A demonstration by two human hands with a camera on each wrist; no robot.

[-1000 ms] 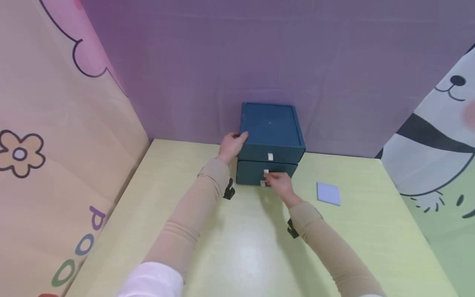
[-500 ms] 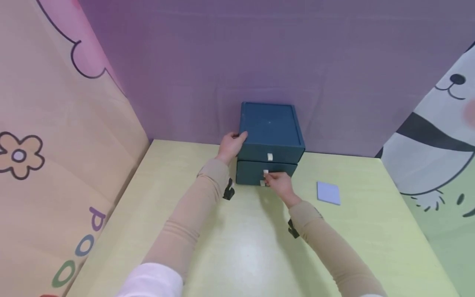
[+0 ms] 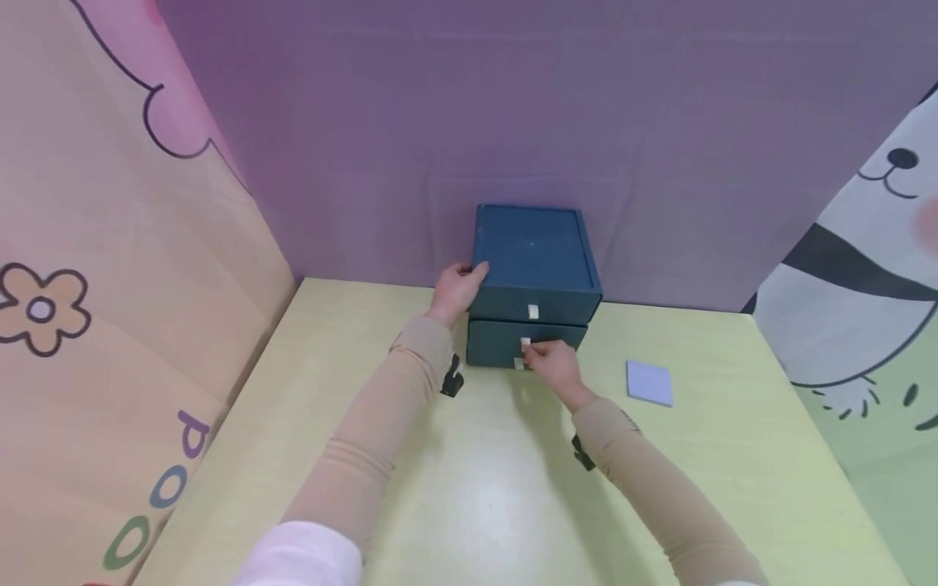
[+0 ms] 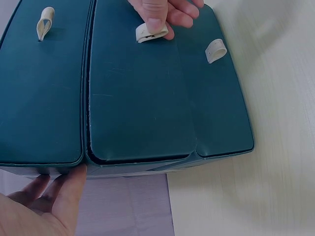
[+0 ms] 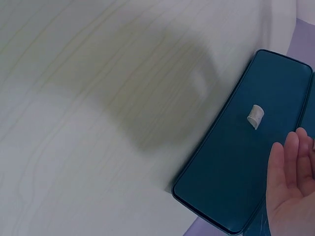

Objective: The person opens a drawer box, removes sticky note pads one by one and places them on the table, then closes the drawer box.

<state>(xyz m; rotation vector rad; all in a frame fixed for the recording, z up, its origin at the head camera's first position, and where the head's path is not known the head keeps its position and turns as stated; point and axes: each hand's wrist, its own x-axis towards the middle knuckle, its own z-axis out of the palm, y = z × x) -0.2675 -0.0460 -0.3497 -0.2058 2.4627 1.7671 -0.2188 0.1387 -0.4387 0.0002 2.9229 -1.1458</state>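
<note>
A dark teal drawer box (image 3: 535, 248) with several drawers stands against the purple backdrop. Each drawer front carries a cream loop pull tab. On the box's left side my left hand (image 3: 456, 291) presses with its fingers, the thumb over the top edge; part of this hand (image 4: 44, 209) also shows in the left wrist view. My right hand (image 3: 555, 364) pinches the pull tab (image 4: 150, 33) of the middle drawer (image 4: 138, 98) between thumb and finger. That drawer front stands slightly proud of the ones beside it. The bottom drawer's pull tab (image 5: 256, 116) hangs free.
A flat lilac square (image 3: 649, 382) lies on the pale wooden table (image 3: 476, 488), right of the box. The purple backdrop (image 3: 440, 122) rises right behind the box, and printed cloth walls (image 3: 132, 268) border both sides.
Both hands keep their places on the box and the pull tab. Only the head view shifts very slightly.
</note>
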